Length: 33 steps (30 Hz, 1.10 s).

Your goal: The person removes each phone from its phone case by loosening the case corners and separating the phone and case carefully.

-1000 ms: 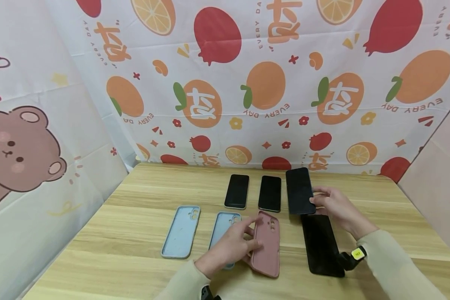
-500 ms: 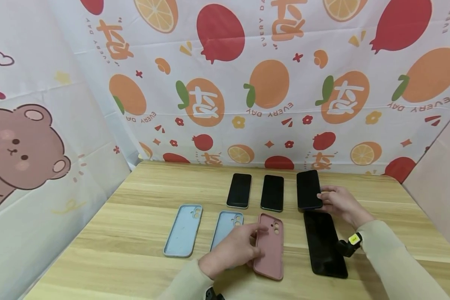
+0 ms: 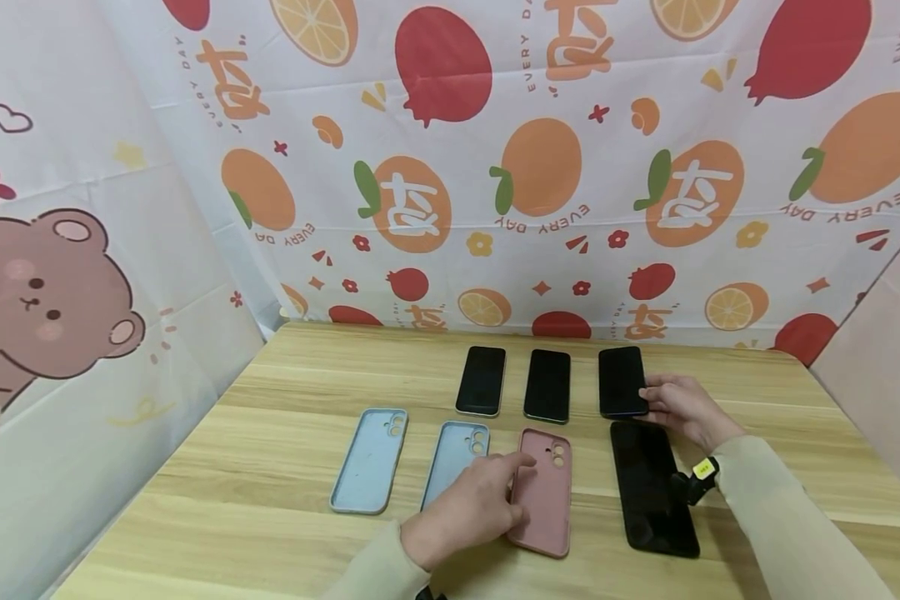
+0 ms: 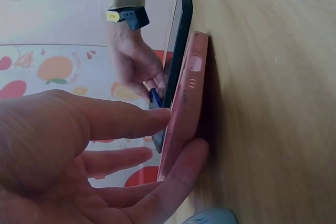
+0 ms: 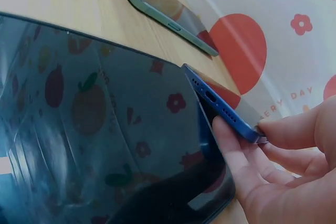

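My left hand (image 3: 468, 504) pinches the left edge of a pink phone case (image 3: 546, 508), which lies with its hollow side up. In the left wrist view the thumb is on the inner side of the case (image 4: 184, 103) and a finger is behind it. At the back right, my right hand (image 3: 682, 408) holds a dark-screened smartphone (image 3: 621, 382) by its right edge. The right wrist view shows that phone's blue frame (image 5: 231, 114) tilted slightly, its bottom end beside a larger black slab with a glossy screen (image 3: 652, 487).
Two more smartphones, one (image 3: 482, 381) left of the other (image 3: 547, 386), lie screen up along the back. Two light blue phone cases sit at left, one (image 3: 370, 460) apart and one (image 3: 453, 454) partly behind my left hand. A fruit-print curtain (image 3: 450, 208) hangs behind the wooden table (image 3: 217, 475).
My right hand has lowered the smartphone towards the table, into line with the other two phones. The left hand stays at the pink phone case. The head view has shifted slightly.
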Motion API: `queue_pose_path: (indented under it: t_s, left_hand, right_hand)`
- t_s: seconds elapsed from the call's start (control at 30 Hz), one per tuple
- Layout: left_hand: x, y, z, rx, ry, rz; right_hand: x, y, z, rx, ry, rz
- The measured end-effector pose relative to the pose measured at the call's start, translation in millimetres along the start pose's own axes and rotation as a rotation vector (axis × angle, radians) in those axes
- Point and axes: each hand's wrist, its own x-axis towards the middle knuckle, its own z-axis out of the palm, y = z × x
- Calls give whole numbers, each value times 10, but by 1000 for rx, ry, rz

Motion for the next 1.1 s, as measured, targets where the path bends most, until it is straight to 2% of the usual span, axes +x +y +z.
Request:
queue_pose_path:
  t_s: [0.17,0.5,0.87,0.97,1.1]
  left_hand:
    - [-12,10,-10,20,-8,-3]
    - [-28,11,-14,29,-14,-5]
    - [-44,1,-17,141,48,19]
    - [-41,2,-16,126,51,28]
    - [-38,1,-13,101,48,34]
  right_hand:
    - [29,23,-17,-49,30,0]
    - [-7,-39,59,-286,140,-35]
    - [-32,-67,174,-490,229,-17]
    - [-32,-34,180,-517,250,-22]
    - [-52,-3,185,-490,266,-55]
